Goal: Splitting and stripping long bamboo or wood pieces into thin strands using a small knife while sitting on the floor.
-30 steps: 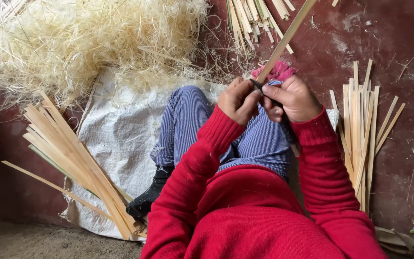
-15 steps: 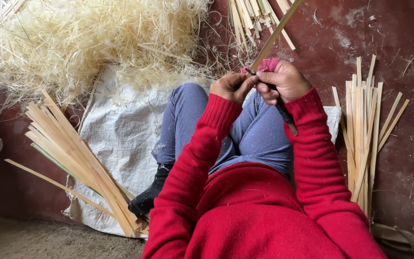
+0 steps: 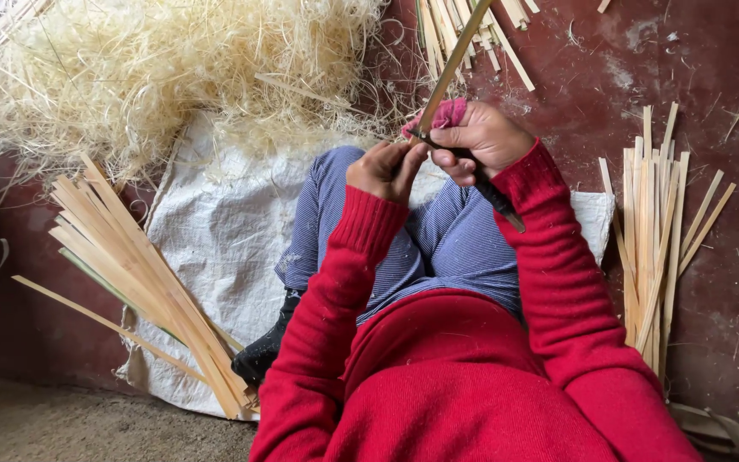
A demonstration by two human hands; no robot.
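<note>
sitting on the white woven sack (image 3: pixel 215 248) with knees drawn up, the person works a long bamboo strip (image 3: pixel 453 64) that slants up and away from the lap. the right hand (image 3: pixel 482 137) is closed tight around a dark-handled knife (image 3: pixel 493 192), a scrap of pink cloth (image 3: pixel 448 114) bunched between the fingers and the strip. the left hand (image 3: pixel 384 168) has its fingers pinched together at the strip's lower end, just beside the blade.

compared with a second ago, both hands sit a little higher and closer to the chest, the left one has slid down off the strip's shaft to its base, and the knife handle now pokes out below the right wrist. the strip stands steeper too. to my eye that reads as the blade having travelled along the strip in a shaving stroke.

around them: a heap of pale shavings (image 3: pixel 147 68) at the upper left, a fan of split strips (image 3: pixel 143 274) on the left, another bundle (image 3: pixel 656 231) at the right on the red floor (image 3: pixel 712 77).
</note>
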